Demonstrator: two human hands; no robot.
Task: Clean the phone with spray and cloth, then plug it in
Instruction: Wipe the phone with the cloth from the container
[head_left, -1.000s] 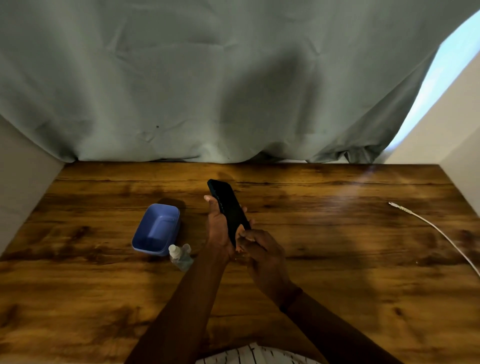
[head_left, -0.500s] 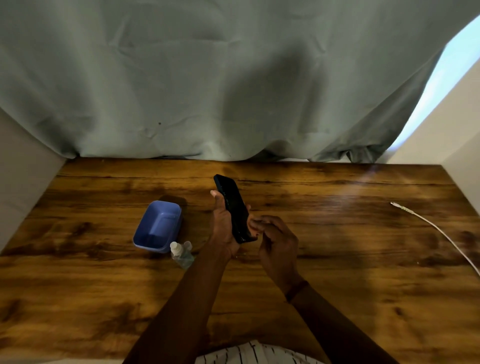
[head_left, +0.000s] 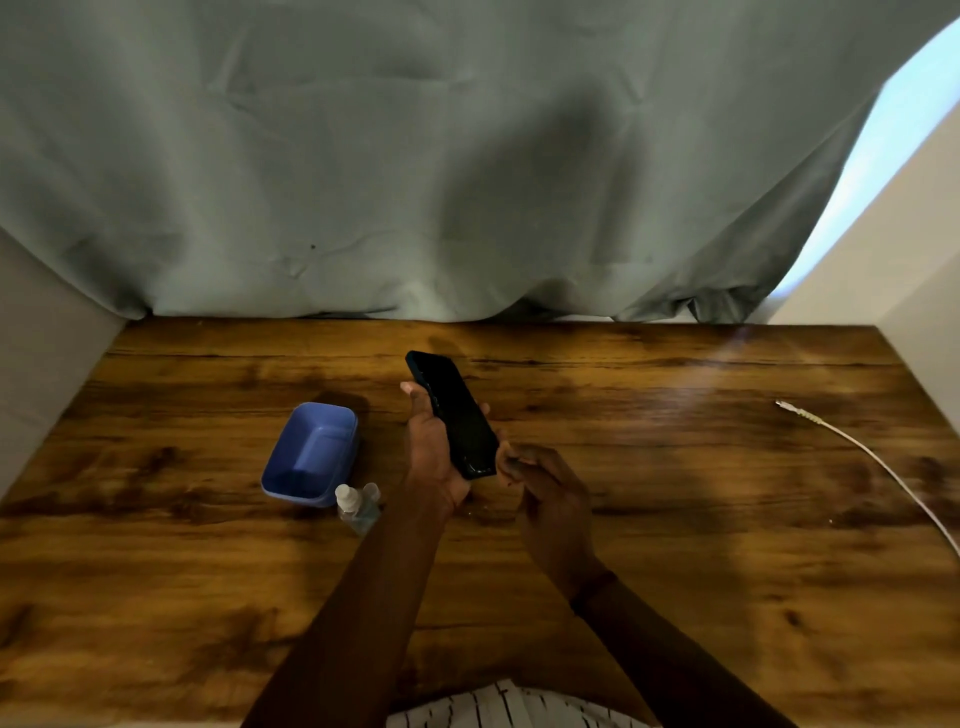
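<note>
My left hand (head_left: 431, 447) is shut on a black phone (head_left: 457, 415), held above the middle of the wooden table (head_left: 675, 545) with its dark screen up and its top end pointing away. My right hand (head_left: 550, 493) sits just right of the phone's near corner. Its fingers are curled, the fingertips almost touch the phone, and nothing shows in them. A small clear spray bottle (head_left: 356, 506) with a white nozzle stands left of my left wrist. A white charging cable (head_left: 878, 462) lies at the right, plug end (head_left: 784, 406) pointing inward. No cloth is visible.
A blue plastic tub (head_left: 311, 454) sits just behind the spray bottle, left of centre. A grey-green curtain (head_left: 415, 182) hangs along the table's far edge. Pale walls close in on the left (head_left: 41, 338) and on the right (head_left: 914, 260).
My right hand's fingers have slid off the phone's lower end to just right of its near corner. The left hand keeps the phone, shifted slightly.
</note>
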